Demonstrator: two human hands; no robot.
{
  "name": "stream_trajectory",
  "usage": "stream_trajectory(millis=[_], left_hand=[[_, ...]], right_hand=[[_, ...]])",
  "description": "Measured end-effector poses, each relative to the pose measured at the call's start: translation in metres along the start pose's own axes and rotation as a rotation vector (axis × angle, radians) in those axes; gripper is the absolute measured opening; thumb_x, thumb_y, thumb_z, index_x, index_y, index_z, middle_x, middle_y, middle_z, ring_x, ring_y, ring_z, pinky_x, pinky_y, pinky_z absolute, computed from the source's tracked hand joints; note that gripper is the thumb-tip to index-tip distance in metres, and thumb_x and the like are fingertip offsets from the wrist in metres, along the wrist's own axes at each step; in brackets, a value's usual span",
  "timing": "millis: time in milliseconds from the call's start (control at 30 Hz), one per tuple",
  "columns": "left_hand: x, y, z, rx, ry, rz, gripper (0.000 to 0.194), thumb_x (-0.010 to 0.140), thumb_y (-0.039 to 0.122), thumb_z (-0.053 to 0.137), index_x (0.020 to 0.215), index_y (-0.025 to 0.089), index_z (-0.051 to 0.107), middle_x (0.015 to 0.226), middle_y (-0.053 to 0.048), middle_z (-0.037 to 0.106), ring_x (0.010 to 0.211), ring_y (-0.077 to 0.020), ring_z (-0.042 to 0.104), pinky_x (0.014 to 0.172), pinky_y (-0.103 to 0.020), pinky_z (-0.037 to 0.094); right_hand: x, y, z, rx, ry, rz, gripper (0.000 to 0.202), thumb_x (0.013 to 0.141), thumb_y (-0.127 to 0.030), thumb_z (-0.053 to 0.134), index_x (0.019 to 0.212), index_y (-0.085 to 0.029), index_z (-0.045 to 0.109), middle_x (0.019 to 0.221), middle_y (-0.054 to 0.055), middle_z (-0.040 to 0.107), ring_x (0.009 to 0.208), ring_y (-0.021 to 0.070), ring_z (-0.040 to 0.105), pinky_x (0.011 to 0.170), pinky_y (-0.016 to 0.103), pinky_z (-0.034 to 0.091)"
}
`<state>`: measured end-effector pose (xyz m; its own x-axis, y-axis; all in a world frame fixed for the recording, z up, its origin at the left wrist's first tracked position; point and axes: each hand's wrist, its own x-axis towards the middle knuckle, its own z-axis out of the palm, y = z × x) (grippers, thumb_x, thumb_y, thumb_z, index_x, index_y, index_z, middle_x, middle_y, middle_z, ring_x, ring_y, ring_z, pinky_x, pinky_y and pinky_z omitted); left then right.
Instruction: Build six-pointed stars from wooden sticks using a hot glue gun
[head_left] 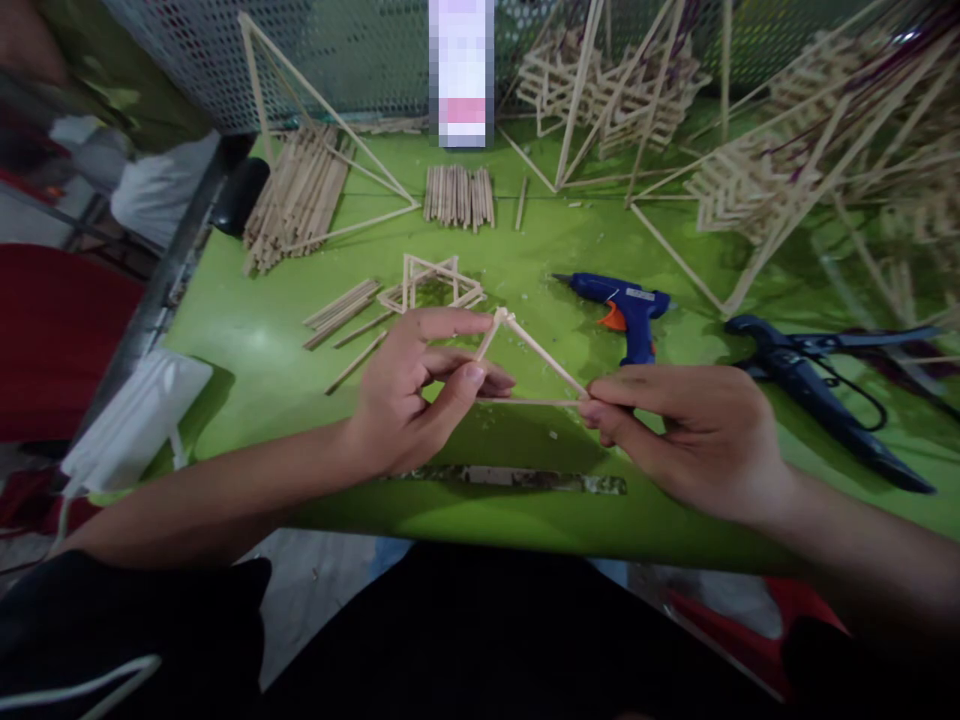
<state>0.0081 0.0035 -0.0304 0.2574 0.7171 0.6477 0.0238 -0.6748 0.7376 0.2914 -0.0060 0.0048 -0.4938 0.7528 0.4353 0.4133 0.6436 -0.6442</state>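
The left hand [420, 390] has its thumb and fingers closed on the left side of a small stick triangle [551, 357], the forefinger reaching to its top joint. The right hand [697, 430] pinches its right corner between thumb and fingers. The triangle is held up before the middle of the table's [525, 262] near edge. Just beyond lies a stick star [454, 282], with loose sticks [343, 310] to its left. A blue glue gun [622, 295] lies right of the star, and dark cutters [825, 390] lie by the right edge. Toward the far edge sits a bundle of short sticks [459, 197]; a pile of long sticks [307, 195] fills the far left corner. Behind the far edge runs a mesh wall [360, 55]; whether it belongs to a container, I cannot tell.
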Motion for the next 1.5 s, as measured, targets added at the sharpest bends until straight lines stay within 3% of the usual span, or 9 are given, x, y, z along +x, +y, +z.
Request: stream_trajectory(millis=[200, 367, 600, 767, 867, 967, 1500], left_hand=[[-0.005, -0.002, -0.006, -0.019, -0.019, -0.102, 0.034, 0.112, 0.021, 0.074, 0.145, 0.027, 0.069, 0.147, -0.013, 0.079, 0.095, -0.0226, 0.093, 0.083, -0.034, 0.082], [-0.006, -0.001, -0.010, -0.200, -0.096, -0.158, 0.043, 0.117, 0.017, 0.069, 0.156, 0.030, 0.058, 0.113, -0.004, 0.090, 0.105, -0.0238, 0.093, 0.094, -0.039, 0.081], [0.001, 0.002, -0.012, -0.267, -0.074, -0.223, 0.030, 0.122, 0.029, 0.065, 0.151, 0.024, 0.066, 0.119, -0.010, 0.092, 0.110, -0.0278, 0.093, 0.095, -0.043, 0.080], [0.002, 0.007, -0.013, -0.174, -0.005, -0.353, 0.019, 0.117, 0.031, 0.075, 0.132, 0.021, 0.080, 0.114, -0.008, 0.092, 0.105, -0.0245, 0.093, 0.091, -0.036, 0.080], [0.004, 0.011, -0.015, -0.098, 0.025, -0.464, 0.017, 0.114, 0.035, 0.077, 0.117, 0.021, 0.085, 0.105, -0.006, 0.091, 0.095, -0.0236, 0.092, 0.089, -0.038, 0.081], [0.006, 0.012, -0.016, -0.035, 0.025, -0.530, 0.020, 0.112, 0.040, 0.080, 0.114, 0.021, 0.086, 0.098, -0.006, 0.091, 0.088, -0.0243, 0.092, 0.086, -0.040, 0.081], [0.009, 0.015, -0.014, 0.096, 0.003, -0.494, 0.011, 0.109, 0.033, 0.081, 0.106, 0.024, 0.085, 0.090, -0.004, 0.090, 0.077, -0.0215, 0.088, 0.074, -0.036, 0.080]], right_hand=[[0.001, 0.000, -0.001, -0.006, 0.010, 0.011, 0.019, 0.107, -0.013, 0.077, 0.096, -0.028, 0.077, 0.075, -0.004, 0.079, 0.060, 0.0153, 0.075, 0.051, 0.031, 0.050], [0.000, 0.001, -0.003, 0.001, 0.046, 0.038, 0.017, 0.106, -0.014, 0.079, 0.098, -0.029, 0.081, 0.074, -0.004, 0.079, 0.059, 0.0167, 0.075, 0.052, 0.033, 0.052], [0.000, 0.003, -0.005, 0.028, 0.078, 0.044, 0.017, 0.103, -0.011, 0.082, 0.099, -0.028, 0.083, 0.075, -0.003, 0.081, 0.061, 0.0159, 0.076, 0.054, 0.032, 0.054], [-0.001, 0.007, -0.008, 0.044, 0.127, 0.056, 0.016, 0.101, -0.013, 0.086, 0.099, -0.029, 0.085, 0.075, -0.004, 0.080, 0.058, 0.0158, 0.074, 0.052, 0.032, 0.052], [-0.002, 0.010, -0.010, 0.084, 0.182, 0.102, 0.015, 0.100, -0.014, 0.088, 0.100, -0.030, 0.088, 0.079, -0.004, 0.083, 0.059, 0.0158, 0.074, 0.054, 0.033, 0.056], [-0.002, 0.014, -0.011, 0.136, 0.212, 0.170, 0.015, 0.102, -0.016, 0.086, 0.101, -0.031, 0.090, 0.083, -0.003, 0.085, 0.060, 0.0159, 0.075, 0.055, 0.033, 0.059], [-0.004, 0.020, -0.009, 0.222, 0.217, 0.194, 0.016, 0.102, -0.017, 0.088, 0.104, -0.032, 0.094, 0.087, -0.002, 0.087, 0.064, 0.0155, 0.078, 0.057, 0.030, 0.064]])
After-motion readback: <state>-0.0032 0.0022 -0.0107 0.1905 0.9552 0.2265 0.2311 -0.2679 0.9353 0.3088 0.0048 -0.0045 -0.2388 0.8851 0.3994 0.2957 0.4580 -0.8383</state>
